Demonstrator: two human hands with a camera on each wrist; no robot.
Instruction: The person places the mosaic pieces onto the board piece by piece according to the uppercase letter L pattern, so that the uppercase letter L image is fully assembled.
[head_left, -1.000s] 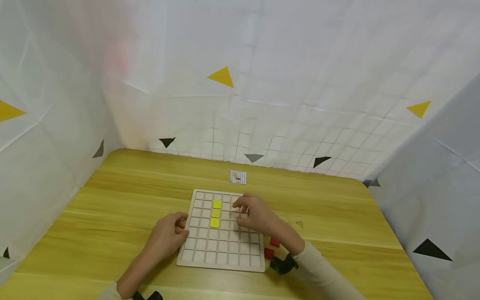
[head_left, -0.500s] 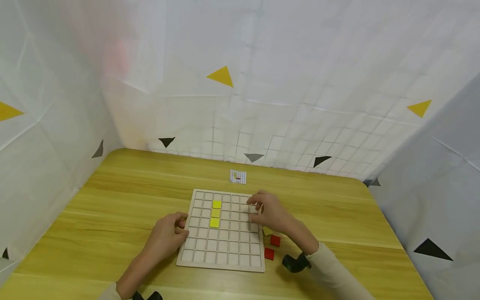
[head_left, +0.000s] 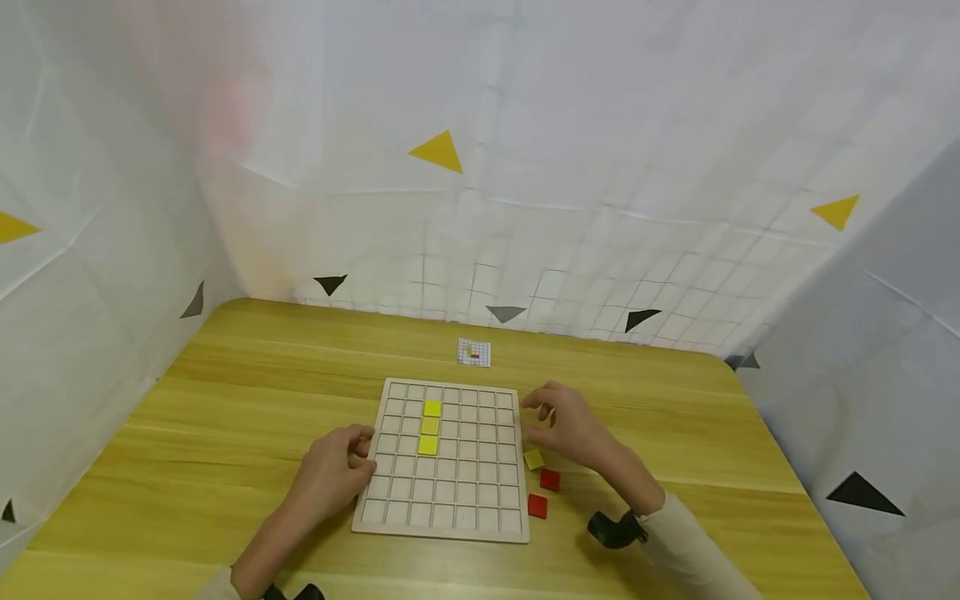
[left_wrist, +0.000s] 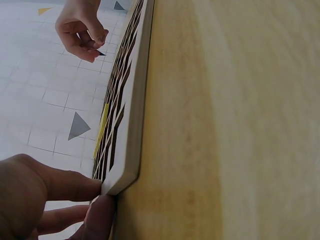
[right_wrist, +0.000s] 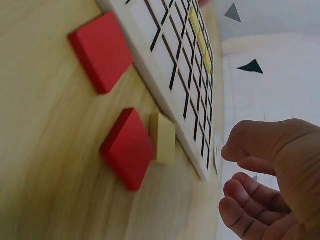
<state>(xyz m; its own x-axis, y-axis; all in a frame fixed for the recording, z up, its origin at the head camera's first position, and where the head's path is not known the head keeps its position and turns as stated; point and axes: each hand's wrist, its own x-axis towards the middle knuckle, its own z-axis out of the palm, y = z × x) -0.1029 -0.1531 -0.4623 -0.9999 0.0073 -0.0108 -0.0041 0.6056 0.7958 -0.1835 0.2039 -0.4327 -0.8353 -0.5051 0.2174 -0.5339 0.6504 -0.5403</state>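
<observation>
My left hand [head_left: 333, 467] holds the left edge of a pale wooden grid board [head_left: 468, 492]. In the left wrist view, the finger and thumb of the left hand [left_wrist: 55, 195] meet the board's rim. Three yellow square tiles [head_left: 430, 426] form one column in the board's cells. Off the board's right edge, my right hand [head_left: 573, 425] hovers with loosely bent fingers and holds nothing. Below it lie a loose yellow tile [head_left: 533, 459], a red tile [head_left: 550, 480] and a second red tile [head_left: 537, 506]. The right wrist view shows the yellow tile [right_wrist: 163, 138] leaning against or close to the board.
A small printed card [head_left: 474, 352] with a grid pattern lies behind the board. The wooden table [head_left: 225, 400] extends to both sides. White sheets [head_left: 600, 125] with coloured triangles enclose its back and sides.
The right hand has moved right, from above the board's right part to beyond its right edge, uncovering the loose yellow tile. The left hand and the placed yellow tiles look unchanged.
</observation>
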